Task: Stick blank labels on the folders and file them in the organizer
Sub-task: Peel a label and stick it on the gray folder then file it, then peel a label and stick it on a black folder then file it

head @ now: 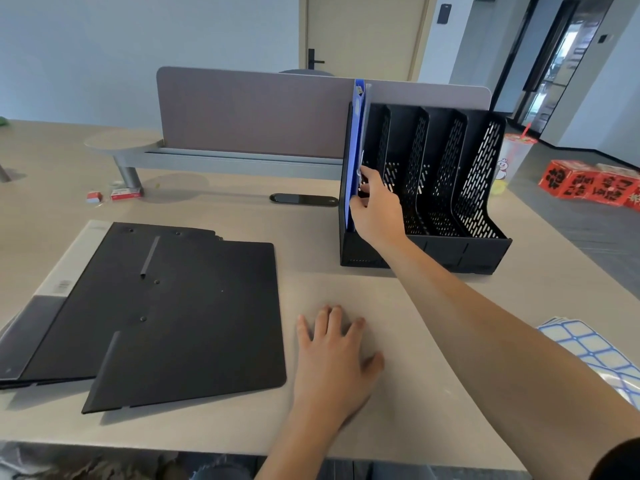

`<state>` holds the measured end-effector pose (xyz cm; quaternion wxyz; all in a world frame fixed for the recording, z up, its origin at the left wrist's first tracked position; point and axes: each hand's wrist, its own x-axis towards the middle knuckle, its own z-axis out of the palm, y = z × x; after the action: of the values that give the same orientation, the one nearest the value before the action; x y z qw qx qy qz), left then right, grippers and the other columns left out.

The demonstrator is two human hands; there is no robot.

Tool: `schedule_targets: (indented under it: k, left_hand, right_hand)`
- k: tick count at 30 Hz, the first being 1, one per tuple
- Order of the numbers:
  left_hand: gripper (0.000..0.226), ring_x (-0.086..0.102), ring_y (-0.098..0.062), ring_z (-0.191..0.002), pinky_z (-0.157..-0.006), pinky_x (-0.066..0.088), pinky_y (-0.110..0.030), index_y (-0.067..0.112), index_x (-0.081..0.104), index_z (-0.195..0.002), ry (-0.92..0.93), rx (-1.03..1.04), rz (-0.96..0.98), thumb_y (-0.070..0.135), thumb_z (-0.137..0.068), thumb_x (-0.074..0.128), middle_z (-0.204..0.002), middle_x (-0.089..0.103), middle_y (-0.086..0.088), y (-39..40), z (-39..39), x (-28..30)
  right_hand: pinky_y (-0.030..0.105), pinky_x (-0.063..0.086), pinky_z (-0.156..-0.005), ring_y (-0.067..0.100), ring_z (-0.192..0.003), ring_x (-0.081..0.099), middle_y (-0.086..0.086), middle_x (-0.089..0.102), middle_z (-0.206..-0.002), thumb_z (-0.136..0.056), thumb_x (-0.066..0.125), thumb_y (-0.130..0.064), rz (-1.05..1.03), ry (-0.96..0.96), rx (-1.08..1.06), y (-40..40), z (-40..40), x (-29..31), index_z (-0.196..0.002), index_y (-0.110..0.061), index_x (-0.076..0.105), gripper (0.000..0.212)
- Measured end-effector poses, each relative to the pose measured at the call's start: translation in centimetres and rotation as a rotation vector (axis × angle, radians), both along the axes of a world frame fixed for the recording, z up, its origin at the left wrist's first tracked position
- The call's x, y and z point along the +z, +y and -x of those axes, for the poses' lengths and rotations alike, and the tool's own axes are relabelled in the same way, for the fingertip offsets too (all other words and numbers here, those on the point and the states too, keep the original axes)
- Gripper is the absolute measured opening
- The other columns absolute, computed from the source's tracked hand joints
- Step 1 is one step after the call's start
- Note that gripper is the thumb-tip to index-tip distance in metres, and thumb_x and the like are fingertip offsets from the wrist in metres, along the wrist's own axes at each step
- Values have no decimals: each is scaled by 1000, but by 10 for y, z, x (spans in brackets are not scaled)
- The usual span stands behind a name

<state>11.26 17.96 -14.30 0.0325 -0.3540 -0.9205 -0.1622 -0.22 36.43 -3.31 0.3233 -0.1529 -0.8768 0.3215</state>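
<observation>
A blue folder [357, 133] stands upright in the leftmost slot of the black perforated organizer [450, 188] at the back right of the desk. My right hand [375, 209] reaches to it and pinches the folder's front edge low down. My left hand [334, 355] lies flat on the desk, fingers spread, holding nothing. Black folders [180, 317] lie stacked flat on the left of the desk. Sheets of blue-bordered blank labels [595, 351] lie at the right edge, partly hidden by my right forearm.
A grey divider panel [249, 112] runs along the back of the desk [433, 393]. A black cable grommet [304, 199] and small red boxes [125, 194] lie near it. A plastic cup [512, 157] and red cartons [588, 183] are beyond the desk on the right.
</observation>
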Motion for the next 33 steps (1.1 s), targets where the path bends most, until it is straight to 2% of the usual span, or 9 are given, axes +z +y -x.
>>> schedule_targets:
  k: [5,8,10,15,19,22,26,29,33]
  left_hand:
    - [67,22,-30,-150,-123,8,-62,32,42,-148,14,10,-1,69,-93,35,-155,38,-5,2,1,-3]
    - [65,21,-30,-150,-123,7,-61,32,41,-148,5,9,3,68,-93,36,-155,36,-4,2,0,-1]
    - [65,21,-29,-149,-123,8,-60,32,42,-148,-5,9,-3,66,-93,39,-155,36,-4,2,1,1]
    - [58,29,-24,-148,-124,16,-48,29,47,-146,-79,29,-101,60,-97,44,-156,38,-2,-4,2,7]
    - [45,38,-22,-143,-118,30,-42,26,54,-140,-44,96,-216,45,-100,50,-151,45,-1,-26,1,16]
    - [43,35,-21,-145,-124,20,-49,27,55,-139,17,225,-210,44,-100,51,-149,47,1,-52,-1,24]
    - [48,22,-22,-153,-124,9,-57,28,52,-143,37,407,-192,51,-100,49,-156,42,-1,-100,0,28]
    - [54,12,-27,-157,-123,4,-63,30,45,-148,19,524,-105,56,-101,43,-164,32,-4,-136,6,31]
    - [66,-1,-32,-158,-120,0,-70,33,32,-155,-43,628,43,66,-98,38,-170,14,-8,-174,18,27]
  right_hand:
    - [30,58,-98,15,-108,67,4,65,-144,-104,64,-14,56,-41,48,0,-15,-5,-163,-22,36,66]
    - [39,50,-114,21,-137,58,4,58,-154,-104,65,-17,61,-61,44,-3,-30,-8,-163,-22,34,67]
    - [41,44,-120,21,-146,50,4,54,-157,-104,64,-17,37,-49,28,-6,-43,-11,-163,-19,35,66]
    - [36,42,-116,17,-141,51,1,56,-152,-105,61,-19,-82,-17,9,-18,-92,-32,-156,-18,44,55]
    - [33,44,-112,15,-133,56,-1,61,-144,-104,62,-18,-42,-74,55,-30,-128,-60,-149,-18,52,46]
    - [30,43,-109,18,-132,58,-1,63,-143,-103,62,-20,-48,-186,95,-46,-138,-77,-145,-19,56,42]
    - [35,39,-118,20,-140,53,-1,55,-154,-107,61,-31,-37,-329,178,-91,-138,-91,-150,-23,52,45]
    - [35,35,-121,20,-146,48,-3,46,-162,-108,57,-43,-60,-415,258,-128,-131,-95,-156,-28,44,53]
    - [45,36,-125,24,-149,45,-1,46,-164,-104,51,-60,-215,-483,270,-162,-114,-96,-161,-29,38,65]
